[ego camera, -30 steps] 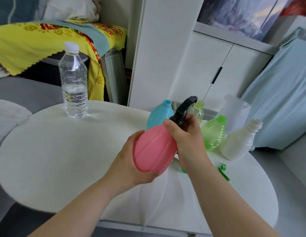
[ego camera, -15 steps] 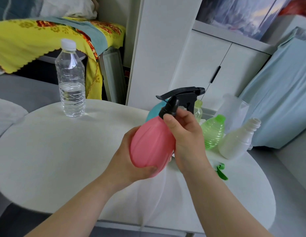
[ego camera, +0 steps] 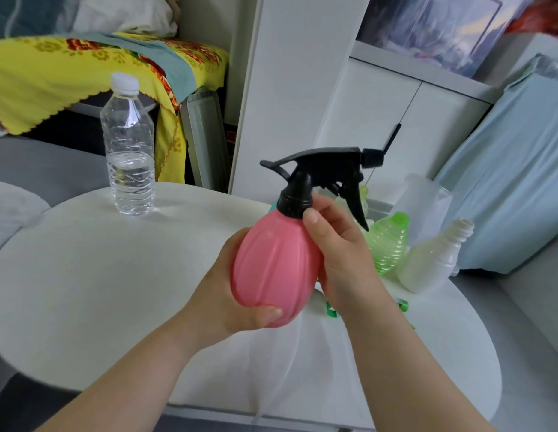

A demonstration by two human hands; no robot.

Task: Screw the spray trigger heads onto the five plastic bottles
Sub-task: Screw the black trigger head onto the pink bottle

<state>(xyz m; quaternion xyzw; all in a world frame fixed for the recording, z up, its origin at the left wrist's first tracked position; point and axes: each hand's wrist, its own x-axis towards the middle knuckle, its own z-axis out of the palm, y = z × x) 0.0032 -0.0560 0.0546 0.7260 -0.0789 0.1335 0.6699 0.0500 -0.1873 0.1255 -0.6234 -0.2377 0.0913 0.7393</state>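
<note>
I hold a pink bottle [ego camera: 273, 266] tilted above the round white table [ego camera: 84, 291]. My left hand [ego camera: 231, 294] grips its bulging lower body from the left. A black spray trigger head [ego camera: 324, 169] sits on its neck, nozzle pointing right. My right hand [ego camera: 343, 251] grips the black collar at the neck with thumb and fingers. Behind it lie a green ribbed bottle [ego camera: 388, 241] and a white bottle [ego camera: 433, 260] with an uncapped neck. A blue bottle [ego camera: 273, 205] shows only a sliver behind the pink one. A green trigger head [ego camera: 332, 308] peeks out under my right wrist.
A clear water bottle [ego camera: 129, 151] with a white cap stands at the table's far left. A translucent container [ego camera: 424, 198] stands behind the white bottle. White cabinets, a light blue cloth [ego camera: 505, 182] and a yellow-covered surface [ego camera: 53, 76] surround the table.
The black trigger head has turned on the neck: it pointed away a second ago, and its nozzle now faces right. The pink bottle sits more upright and a bit higher.
</note>
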